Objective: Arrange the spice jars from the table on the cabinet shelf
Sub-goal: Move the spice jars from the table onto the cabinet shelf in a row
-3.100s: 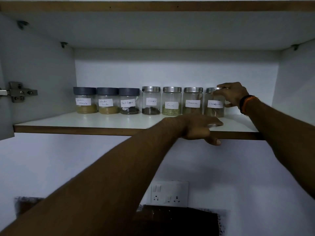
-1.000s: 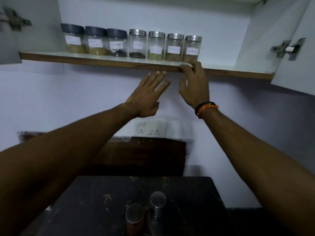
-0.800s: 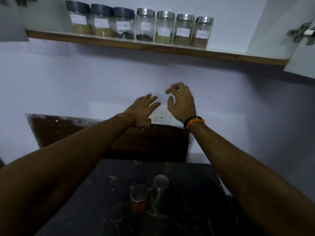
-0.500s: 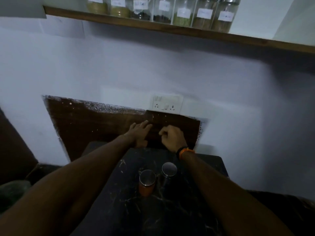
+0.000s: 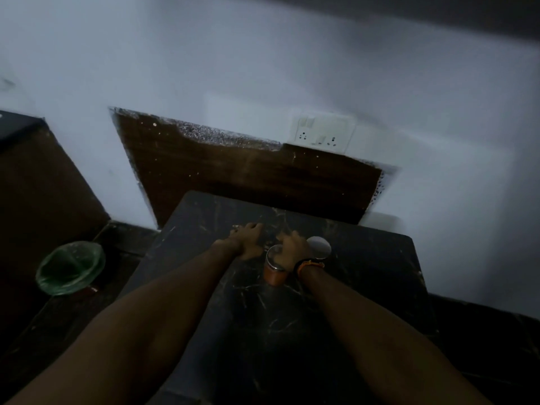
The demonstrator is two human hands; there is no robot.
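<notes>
- Far left: dark brown cabinet side [image 5: 43,182], blurred, running down to floor.
- Low left, on floor beside table: bin w/ green liner [image 5: 70,268], mouth open upward.
- Back wall [image 5: 233,54] pale; dark wood panel [image 5: 248,176] set in it just behind table, speckled white along top edge.
- White socket plate [image 5: 323,133] on wall, touching panel's upper right edge.
- Centre: black marble-look table [image 5: 263,331], pale scratches across top, pushed up near wall.
- Left hand [image 5: 248,239] stretched over table's far half, palm down, just left of jars; fingers blurred, look loosely extended, holding nothing. Can't tell if touching tabletop.
- Orange-filled spice jar [image 5: 273,273] w/ steel lid, upright on table, between the 2 wrists.
- Right hand [image 5: 290,249] over that jar's lid, overlapping lid's right part; fingers bent downward, too blurred to tell whether grasping lid or just above it.
- Black + orange bands [image 5: 309,266] on right wrist.
- 2nd spice jar [image 5: 320,247], steel lid only visible, body lost in dark, upright just right of right hand, near 1st jar.
- Right side: dark floor strip [image 5: 482,331] past table edge.
</notes>
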